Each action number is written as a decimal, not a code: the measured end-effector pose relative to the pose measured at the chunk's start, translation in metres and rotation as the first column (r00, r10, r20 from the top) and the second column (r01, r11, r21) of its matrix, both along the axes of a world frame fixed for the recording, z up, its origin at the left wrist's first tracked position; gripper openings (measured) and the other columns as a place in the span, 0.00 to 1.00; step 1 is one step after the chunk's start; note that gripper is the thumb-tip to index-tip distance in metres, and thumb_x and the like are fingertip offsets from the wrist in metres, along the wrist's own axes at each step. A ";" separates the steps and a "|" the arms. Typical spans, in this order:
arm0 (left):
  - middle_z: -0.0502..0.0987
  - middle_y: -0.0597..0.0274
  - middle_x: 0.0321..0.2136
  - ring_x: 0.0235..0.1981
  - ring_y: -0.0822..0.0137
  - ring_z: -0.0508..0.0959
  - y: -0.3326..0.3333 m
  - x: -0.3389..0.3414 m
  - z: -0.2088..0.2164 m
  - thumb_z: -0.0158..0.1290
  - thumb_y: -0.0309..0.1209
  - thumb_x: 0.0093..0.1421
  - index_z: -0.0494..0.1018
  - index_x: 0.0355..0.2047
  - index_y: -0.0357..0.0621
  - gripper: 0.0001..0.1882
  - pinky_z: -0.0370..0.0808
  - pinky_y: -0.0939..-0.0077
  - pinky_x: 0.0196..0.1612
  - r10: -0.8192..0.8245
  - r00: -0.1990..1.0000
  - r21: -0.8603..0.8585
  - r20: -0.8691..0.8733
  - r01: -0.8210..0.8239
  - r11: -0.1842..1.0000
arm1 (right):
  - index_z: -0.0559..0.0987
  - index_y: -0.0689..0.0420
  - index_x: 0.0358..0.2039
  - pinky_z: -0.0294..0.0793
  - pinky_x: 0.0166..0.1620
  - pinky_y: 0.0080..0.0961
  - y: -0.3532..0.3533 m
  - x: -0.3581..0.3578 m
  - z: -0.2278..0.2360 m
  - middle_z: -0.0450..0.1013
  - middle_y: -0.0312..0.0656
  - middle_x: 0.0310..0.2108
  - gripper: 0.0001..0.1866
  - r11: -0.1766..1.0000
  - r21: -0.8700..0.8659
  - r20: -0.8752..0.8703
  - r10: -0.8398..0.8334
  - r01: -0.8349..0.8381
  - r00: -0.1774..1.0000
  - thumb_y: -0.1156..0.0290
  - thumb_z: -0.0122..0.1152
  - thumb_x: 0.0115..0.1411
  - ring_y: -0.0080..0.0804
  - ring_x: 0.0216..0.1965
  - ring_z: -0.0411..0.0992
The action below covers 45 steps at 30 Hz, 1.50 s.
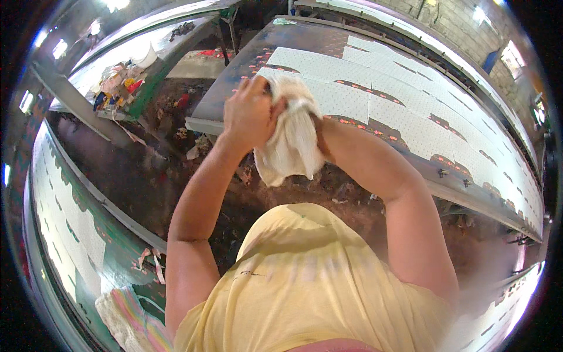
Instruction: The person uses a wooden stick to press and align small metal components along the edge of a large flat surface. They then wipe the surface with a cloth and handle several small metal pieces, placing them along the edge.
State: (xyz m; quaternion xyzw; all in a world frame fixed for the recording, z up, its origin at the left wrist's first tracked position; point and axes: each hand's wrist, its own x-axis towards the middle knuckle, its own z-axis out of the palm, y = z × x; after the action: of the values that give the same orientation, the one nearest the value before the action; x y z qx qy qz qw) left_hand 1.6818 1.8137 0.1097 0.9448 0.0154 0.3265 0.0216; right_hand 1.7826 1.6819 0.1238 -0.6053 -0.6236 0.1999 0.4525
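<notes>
A crumpled off-white cloth hangs in front of me, above the near edge of a long table, its lower end dangling free. My left hand is closed on the cloth's left side, with its fingers bent toward the top. From the right, my right hand reaches in behind and under the cloth, which covers most of it. Only the wrist and a bit of that hand show, so its fingers are hidden. The cloth is slightly blurred.
The long table bears white dotted fabric panels with dark, red-dotted patches between them. At left, colourful rags and a white bucket stand on another table. A striped cloth lies at lower left. Scraps litter the dark floor.
</notes>
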 end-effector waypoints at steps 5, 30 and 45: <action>0.81 0.51 0.52 0.55 0.46 0.83 0.050 0.037 -0.017 0.60 0.48 0.71 0.88 0.38 0.43 0.20 0.83 0.47 0.51 0.189 0.979 -0.140 0.073 -0.178 0.974 | 0.76 0.51 0.70 0.76 0.71 0.43 -0.001 0.035 -0.085 0.76 0.37 0.68 0.25 0.970 0.171 -0.944 0.212 -0.173 0.253 0.59 0.65 0.76 0.39 0.67 0.76; 0.88 0.46 0.42 0.47 0.43 0.88 -0.184 0.225 -0.102 0.59 0.42 0.68 0.86 0.43 0.45 0.15 0.85 0.44 0.51 -0.527 0.586 0.100 -0.616 0.721 0.685 | 0.83 0.52 0.23 0.80 0.42 0.52 -0.019 -0.177 0.051 0.82 0.46 0.27 0.20 0.943 0.227 0.367 0.147 -0.242 0.918 0.54 0.60 0.68 0.52 0.35 0.82; 0.88 0.49 0.43 0.48 0.47 0.88 -0.093 0.202 -0.098 0.64 0.40 0.62 0.86 0.45 0.43 0.16 0.83 0.48 0.55 -0.412 0.727 -0.019 -0.550 0.482 0.876 | 0.87 0.62 0.43 0.75 0.56 0.54 -0.071 0.027 -0.094 0.85 0.53 0.49 0.14 0.646 0.658 0.353 -0.718 0.387 0.600 0.70 0.62 0.61 0.58 0.50 0.81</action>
State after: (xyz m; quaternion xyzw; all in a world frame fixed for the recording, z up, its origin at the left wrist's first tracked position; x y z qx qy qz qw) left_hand 1.8839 1.7209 0.0116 0.9724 -0.2280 0.0338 0.0351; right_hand 1.8099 1.6110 0.0300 -0.6586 -0.5293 -0.3301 0.4209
